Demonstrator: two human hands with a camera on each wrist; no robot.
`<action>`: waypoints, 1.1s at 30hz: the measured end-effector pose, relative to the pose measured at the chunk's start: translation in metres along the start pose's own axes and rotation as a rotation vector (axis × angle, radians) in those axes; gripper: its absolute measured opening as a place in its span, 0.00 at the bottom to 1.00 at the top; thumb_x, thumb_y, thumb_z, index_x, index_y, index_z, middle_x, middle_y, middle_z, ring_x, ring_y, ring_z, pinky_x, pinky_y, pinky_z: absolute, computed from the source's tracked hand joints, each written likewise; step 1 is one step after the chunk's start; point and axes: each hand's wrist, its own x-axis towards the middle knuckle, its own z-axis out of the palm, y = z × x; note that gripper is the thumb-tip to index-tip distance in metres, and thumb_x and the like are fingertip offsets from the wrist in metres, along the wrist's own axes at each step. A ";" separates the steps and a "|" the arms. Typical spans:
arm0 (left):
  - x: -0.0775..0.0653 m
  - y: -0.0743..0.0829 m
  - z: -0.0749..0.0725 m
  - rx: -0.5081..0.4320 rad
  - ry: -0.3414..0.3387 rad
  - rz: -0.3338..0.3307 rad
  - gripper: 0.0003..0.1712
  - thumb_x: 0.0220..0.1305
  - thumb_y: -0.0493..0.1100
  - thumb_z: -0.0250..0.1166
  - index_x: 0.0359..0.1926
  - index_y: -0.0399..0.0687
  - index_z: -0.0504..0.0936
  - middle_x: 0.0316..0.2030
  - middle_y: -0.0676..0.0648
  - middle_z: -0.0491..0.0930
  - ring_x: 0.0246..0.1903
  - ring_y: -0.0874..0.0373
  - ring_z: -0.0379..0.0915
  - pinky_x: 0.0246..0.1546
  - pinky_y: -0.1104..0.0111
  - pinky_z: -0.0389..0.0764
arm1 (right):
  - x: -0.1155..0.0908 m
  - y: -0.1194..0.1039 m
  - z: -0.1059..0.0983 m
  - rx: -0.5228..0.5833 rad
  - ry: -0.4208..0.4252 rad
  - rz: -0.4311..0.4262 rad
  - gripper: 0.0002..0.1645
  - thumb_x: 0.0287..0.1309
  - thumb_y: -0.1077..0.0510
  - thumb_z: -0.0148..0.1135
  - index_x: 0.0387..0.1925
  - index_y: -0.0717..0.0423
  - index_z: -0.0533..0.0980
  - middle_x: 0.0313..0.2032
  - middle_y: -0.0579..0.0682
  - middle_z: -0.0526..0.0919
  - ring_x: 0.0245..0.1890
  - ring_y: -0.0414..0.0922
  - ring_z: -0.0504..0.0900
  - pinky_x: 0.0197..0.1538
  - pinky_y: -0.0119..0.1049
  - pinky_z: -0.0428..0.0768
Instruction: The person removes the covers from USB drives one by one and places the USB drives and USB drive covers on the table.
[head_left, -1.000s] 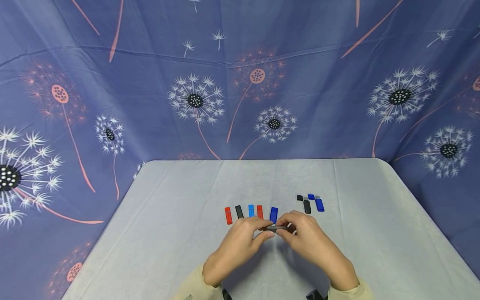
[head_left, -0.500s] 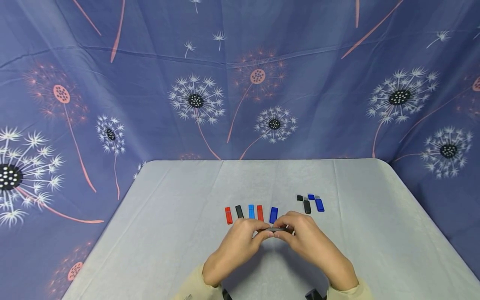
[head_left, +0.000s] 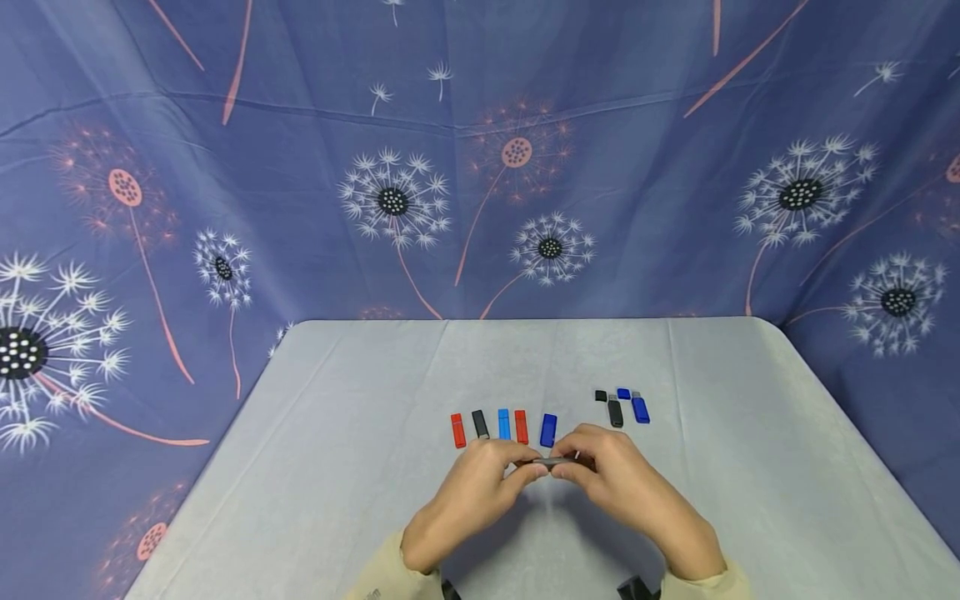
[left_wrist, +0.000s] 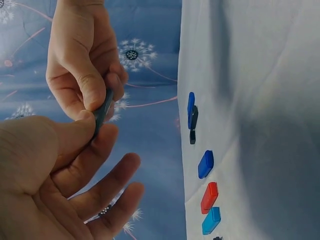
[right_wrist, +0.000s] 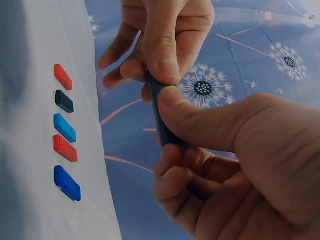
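Note:
A black USB flash drive (head_left: 553,461) is held level above the near middle of the table, between both hands. My left hand (head_left: 480,483) pinches its left end with thumb and index finger; in the left wrist view the other fingers spread loosely. At the right end, my right hand (head_left: 618,479) pinches the same drive (right_wrist: 156,106) with thumb and curled fingers. The two thumbs almost meet, and the fingers cover much of the drive, so I cannot tell whether its cap is fully on.
Beyond the hands lies a row of capped drives: red (head_left: 458,431), black (head_left: 480,424), light blue (head_left: 504,425), red (head_left: 521,427) and dark blue (head_left: 548,430). Farther right are uncapped black (head_left: 615,412) and blue (head_left: 641,409) drives, their caps (head_left: 624,393) just behind them.
Both hands keep their pinch on the black flash drive. It tilts slightly, showing a thinner edge than a second ago. The drives on the table stay put.

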 end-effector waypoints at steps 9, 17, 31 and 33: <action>-0.002 -0.001 -0.005 -0.005 -0.010 0.015 0.10 0.72 0.48 0.66 0.44 0.53 0.92 0.40 0.58 0.90 0.41 0.73 0.82 0.45 0.69 0.84 | -0.002 -0.001 -0.001 0.024 0.010 -0.030 0.03 0.63 0.59 0.71 0.38 0.50 0.86 0.35 0.41 0.83 0.28 0.30 0.73 0.29 0.29 0.77; -0.005 -0.007 -0.013 -0.021 0.022 -0.018 0.09 0.71 0.46 0.67 0.43 0.51 0.92 0.39 0.56 0.90 0.38 0.72 0.83 0.44 0.67 0.85 | -0.006 0.005 -0.006 -0.041 0.065 0.002 0.02 0.61 0.61 0.72 0.35 0.51 0.86 0.34 0.41 0.83 0.28 0.30 0.73 0.29 0.29 0.76; -0.012 -0.025 -0.037 0.007 0.128 -0.061 0.12 0.69 0.40 0.68 0.52 0.48 0.90 0.41 0.53 0.85 0.35 0.65 0.77 0.35 0.73 0.81 | -0.016 0.025 -0.017 -0.145 0.184 0.186 0.04 0.60 0.64 0.72 0.37 0.52 0.85 0.34 0.44 0.83 0.26 0.32 0.74 0.27 0.29 0.75; -0.011 -0.024 -0.037 0.000 0.132 -0.052 0.14 0.70 0.39 0.67 0.54 0.48 0.89 0.42 0.52 0.84 0.34 0.66 0.76 0.34 0.74 0.81 | -0.015 0.024 -0.017 -0.154 0.200 0.184 0.05 0.60 0.63 0.73 0.36 0.51 0.85 0.34 0.43 0.83 0.27 0.32 0.75 0.28 0.29 0.75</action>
